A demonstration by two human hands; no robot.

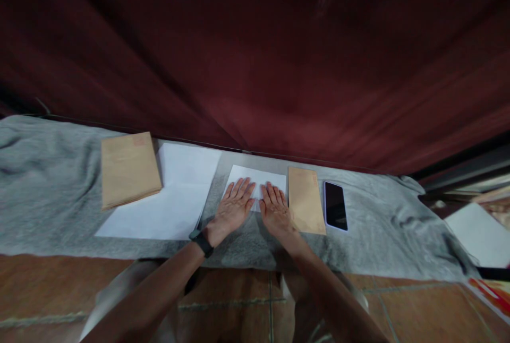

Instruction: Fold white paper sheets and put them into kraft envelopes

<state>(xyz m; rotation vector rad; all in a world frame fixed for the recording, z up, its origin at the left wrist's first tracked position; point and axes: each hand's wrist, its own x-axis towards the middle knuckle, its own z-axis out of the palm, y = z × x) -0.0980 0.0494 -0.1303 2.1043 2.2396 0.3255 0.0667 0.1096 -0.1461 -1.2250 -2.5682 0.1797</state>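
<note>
Both palms face down on a folded white sheet of paper (258,174) in the middle of the grey cloth. My left hand (235,205) presses on its left part with fingers stretched out, and a dark watch (202,242) is on that wrist. My right hand (275,209) lies flat on the right part, fingers extended. Just right of it is a single brown envelope (306,199). A stack of brown envelopes (129,170) rests at the left, partly over larger white paper sheets (175,194). The paper under my hands is partly hidden.
A phone (336,206) with a dark screen lies right of the single envelope. Grey cloth (378,226) covers the narrow surface, and a dark red curtain (255,67) hangs behind it. More white paper (482,234) is at the far right. Below is a tiled floor (231,300).
</note>
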